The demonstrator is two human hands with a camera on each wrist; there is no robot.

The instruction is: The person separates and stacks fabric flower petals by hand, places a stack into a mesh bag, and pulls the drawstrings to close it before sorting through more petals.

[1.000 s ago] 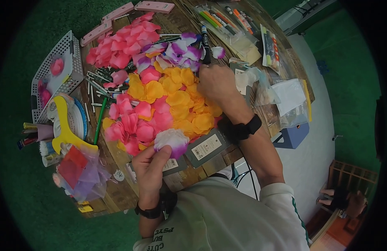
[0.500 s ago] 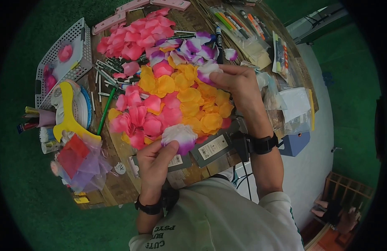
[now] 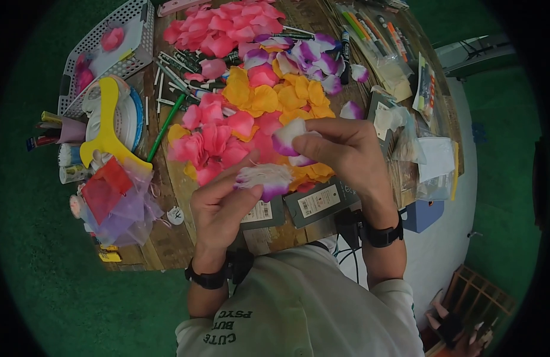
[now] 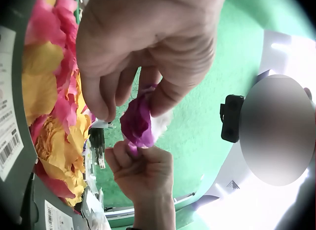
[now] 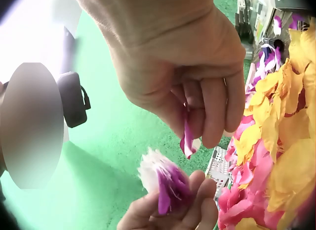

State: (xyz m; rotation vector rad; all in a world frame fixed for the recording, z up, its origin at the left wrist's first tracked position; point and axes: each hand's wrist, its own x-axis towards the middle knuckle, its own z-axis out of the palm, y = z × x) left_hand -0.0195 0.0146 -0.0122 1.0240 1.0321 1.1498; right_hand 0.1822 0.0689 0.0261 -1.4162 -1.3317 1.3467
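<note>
My left hand pinches a stack of white-and-purple petals between thumb and fingers, above the front of the petal pile. Close to its right, my right hand holds white-and-purple petal material between thumb and index finger. In the right wrist view a thin purple edge of the petal hangs from the right fingertips, just above the stack, whose white ends look frayed. Yellow petals and pink petals lie spread below both hands.
A perforated basket stands at the far left, with a yellow curved object nearer. Labelled dark packets lie at the front edge. Bagged markers and clear bags are on the right.
My right hand has come from the purple petals at the back towards my left hand, bringing petal material. The left hand still pinches its stack, now tilted. The head view has shifted.
</note>
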